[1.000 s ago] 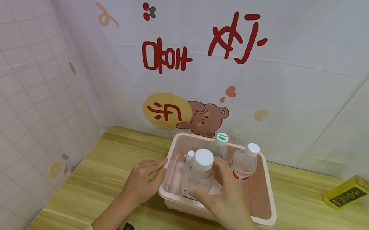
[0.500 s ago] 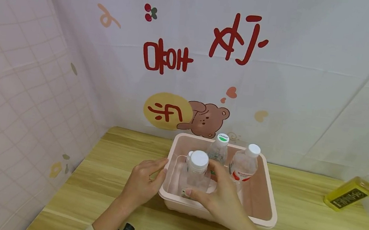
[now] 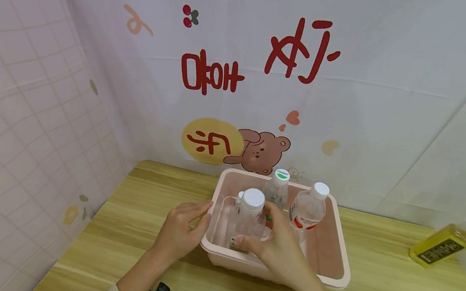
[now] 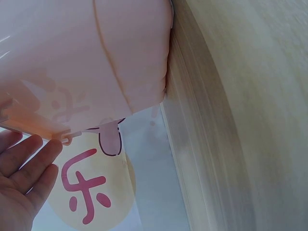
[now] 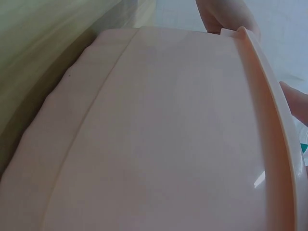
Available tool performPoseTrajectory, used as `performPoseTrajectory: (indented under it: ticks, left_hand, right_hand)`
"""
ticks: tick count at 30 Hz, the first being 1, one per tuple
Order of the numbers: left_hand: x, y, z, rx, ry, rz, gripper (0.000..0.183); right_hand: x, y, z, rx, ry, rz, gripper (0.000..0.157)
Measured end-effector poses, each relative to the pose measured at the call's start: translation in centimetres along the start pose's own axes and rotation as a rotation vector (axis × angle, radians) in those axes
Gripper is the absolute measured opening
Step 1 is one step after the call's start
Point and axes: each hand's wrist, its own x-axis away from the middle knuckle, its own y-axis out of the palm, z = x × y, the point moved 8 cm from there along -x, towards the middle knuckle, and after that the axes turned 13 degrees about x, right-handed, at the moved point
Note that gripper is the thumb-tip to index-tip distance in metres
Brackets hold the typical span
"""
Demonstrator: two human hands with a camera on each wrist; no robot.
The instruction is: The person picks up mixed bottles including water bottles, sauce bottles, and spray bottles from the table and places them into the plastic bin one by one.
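Note:
A clear bottle with a white cap (image 3: 253,200) stands close to upright in the left part of a pink plastic basin (image 3: 240,265). My right hand (image 3: 283,246) grips it from the right, thumb at the front near its label. My left hand (image 3: 182,226) touches the basin's left rim with its fingers extended, as the left wrist view also shows on the hand (image 4: 26,178). In the right wrist view, the basin's outer wall (image 5: 168,125) hides most of the right hand and the bottle. A smaller white cap (image 3: 240,196) shows just behind the gripped bottle.
Inside the basin, a green-and-white-capped bottle (image 3: 278,190) stands at the back and a red-labelled bottle (image 3: 308,210) at the right. A bottle of yellow liquid (image 3: 443,244) leans at the table's far right. A patterned cloth (image 3: 371,123) hangs behind.
My right hand and the gripped bottle have shifted slightly left inside the basin. The left hand has stayed at the rim.

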Motion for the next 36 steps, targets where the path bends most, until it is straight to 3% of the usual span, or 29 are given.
performPoseTrajectory:
  ticks: [6,17,27,36]
  left_hand:
    - [-0.1,0.0,0.0,0.001,-0.008,-0.002,0.032]
    - [0.2,0.1,0.2,-0.003,-0.004,0.001,0.032]
    - [0.4,0.2,0.3,-0.013,-0.004,0.005,0.032]
    - [0.5,0.3,0.4,-0.015,0.0,0.009,0.032]
  right_hand:
    - [-0.2,0.0,0.2,-0.004,0.022,-0.01,0.084]
    - [0.2,-0.5,-0.2,-0.008,-0.039,-0.014,0.086]
    - [1.0,-2.3,-0.3,-0.034,-0.023,-0.007,0.083]
    - [1.8,-4.6,-0.9,-0.079,-0.067,0.037,0.078]
